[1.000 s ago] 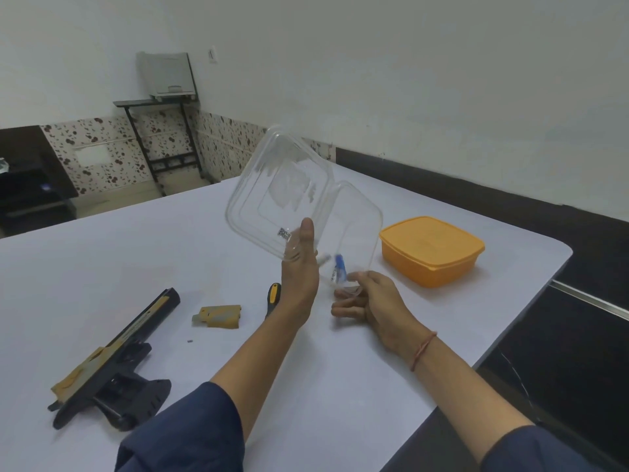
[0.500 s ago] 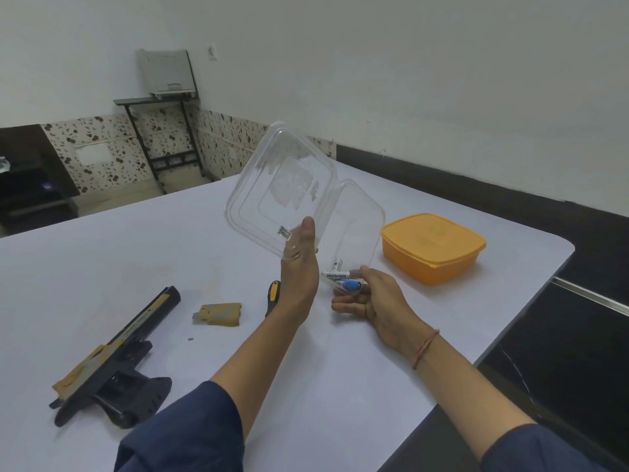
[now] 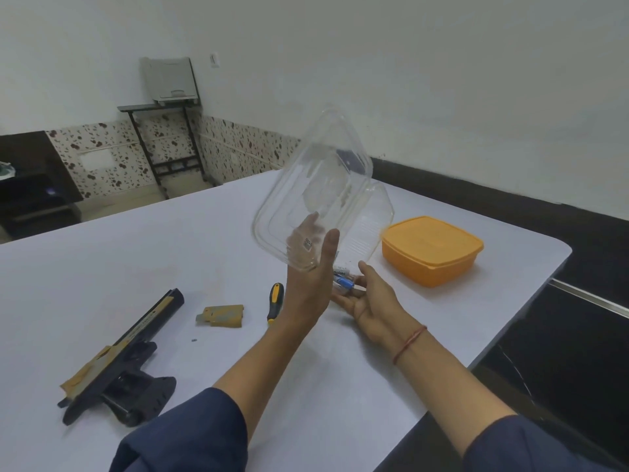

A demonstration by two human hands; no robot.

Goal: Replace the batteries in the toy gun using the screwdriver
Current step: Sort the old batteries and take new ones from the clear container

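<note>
**A:** From the head camera, what was hard to make out?

**B:** Your left hand [image 3: 306, 284] covered the shaft of the screwdriver [image 3: 275, 301], so only its yellow-and-black handle showed. That hand's fingertips appeared only as a blur through the clear container [image 3: 313, 199]. The batteries [image 3: 343, 282] were half hidden behind your left hand, and I could not count them. A second clear piece behind the container was hard to separate from it.

**A:** And my grips?

**B:** Your left hand gripped the container at its lower edge, thumb on the near wall and fingers behind, holding it tilted above the table [image 3: 170, 253]. Your right hand [image 3: 371, 301] lay palm up with fingers nearly straight, clamping nothing. The batteries rested across those fingers, just below the container.

**A:** And the toy gun?

**B:** The toy gun [image 3: 119, 356] lay on the table, well to the left of both your hands, with neither touching it. Its tan battery cover [image 3: 221, 315] lay between it and the screwdriver. A closed orange box [image 3: 432, 250] stood to the right, beyond your right hand.
</note>
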